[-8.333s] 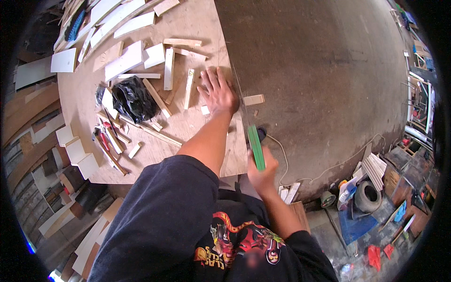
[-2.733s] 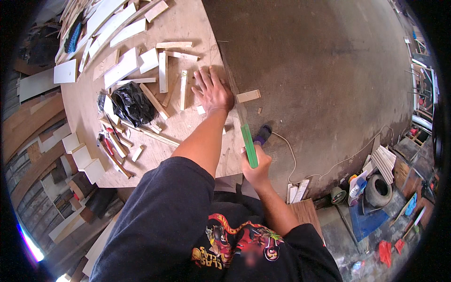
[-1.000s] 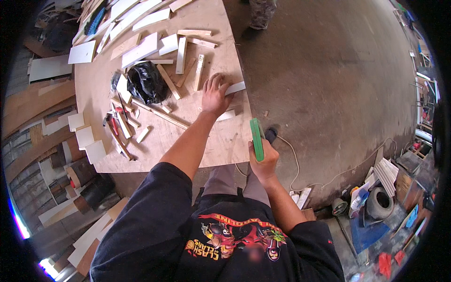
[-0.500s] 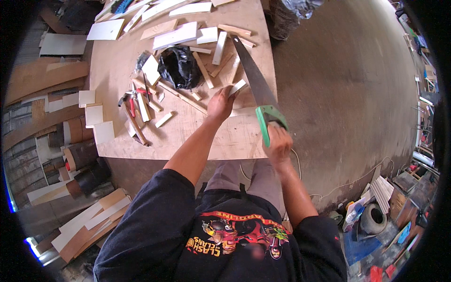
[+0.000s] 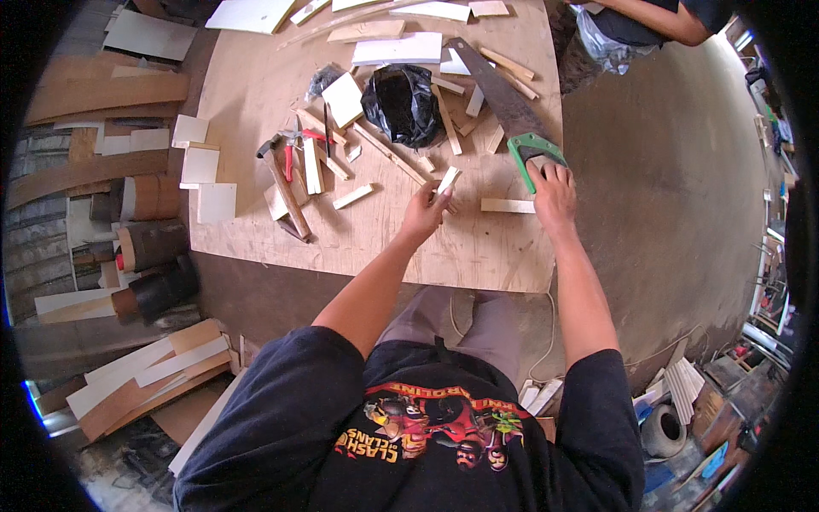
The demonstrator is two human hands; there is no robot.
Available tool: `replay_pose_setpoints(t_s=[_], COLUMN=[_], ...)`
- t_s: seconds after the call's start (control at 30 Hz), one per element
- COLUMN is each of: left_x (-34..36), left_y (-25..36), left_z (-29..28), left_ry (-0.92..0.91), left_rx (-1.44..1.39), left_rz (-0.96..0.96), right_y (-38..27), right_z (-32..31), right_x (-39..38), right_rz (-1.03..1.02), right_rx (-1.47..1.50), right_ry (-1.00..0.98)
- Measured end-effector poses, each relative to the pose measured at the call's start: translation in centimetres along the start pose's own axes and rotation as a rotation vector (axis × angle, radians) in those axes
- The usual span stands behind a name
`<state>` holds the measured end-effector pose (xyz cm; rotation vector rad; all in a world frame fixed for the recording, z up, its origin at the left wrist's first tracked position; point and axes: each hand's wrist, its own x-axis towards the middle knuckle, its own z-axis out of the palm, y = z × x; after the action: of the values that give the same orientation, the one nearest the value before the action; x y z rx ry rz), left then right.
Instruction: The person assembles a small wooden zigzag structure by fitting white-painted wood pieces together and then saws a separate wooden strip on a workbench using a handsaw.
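Observation:
My left hand [image 5: 424,212] pinches a short white-faced wood offcut [image 5: 450,177] above the plywood tabletop [image 5: 384,247]. At the table's right side my right hand [image 5: 554,189] has its fingers around the green handle of a handsaw [image 5: 503,90]. The saw's grey blade slants up and left over loose wood strips. Just left of my right wrist lies a pale wood strip [image 5: 508,206], close to the table's right edge. Beyond my left hand is a long thin wood stick [image 5: 388,152].
A black plastic bag [image 5: 399,104] stands among scattered wood pieces. Left of it lie a hammer [image 5: 286,189] and red-handled pliers [image 5: 288,158]. Boards [image 5: 153,367] are piled at left. Another person's arm [image 5: 661,19] shows at top right, beside a silvery plastic bag [image 5: 606,43].
The saw and my right hand have moved right and farther up, the saw now lower over the table. My left hand, still with the offcut, has shifted right. Another person's arm has appeared.

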<state>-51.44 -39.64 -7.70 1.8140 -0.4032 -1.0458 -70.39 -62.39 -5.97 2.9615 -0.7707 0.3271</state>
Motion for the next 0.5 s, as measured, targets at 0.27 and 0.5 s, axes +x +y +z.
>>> replay_pose_setpoints(t_s=[0.27, 0.5], left_x=[-3.5, -6.4], left_y=[-0.8, -2.3], left_z=[-3.2, -3.7], left_ry=[-0.069, 0.018], left_rx=[-0.236, -0.434], left_rz=[0.03, -0.061], right_y=[-3.7, -8.8], right_z=[0.6, 0.7], right_x=[-0.1, -4.4], right_rz=[0.045, 0.01], right_rx=[0.127, 0.286], right_ry=[-0.047, -0.137])
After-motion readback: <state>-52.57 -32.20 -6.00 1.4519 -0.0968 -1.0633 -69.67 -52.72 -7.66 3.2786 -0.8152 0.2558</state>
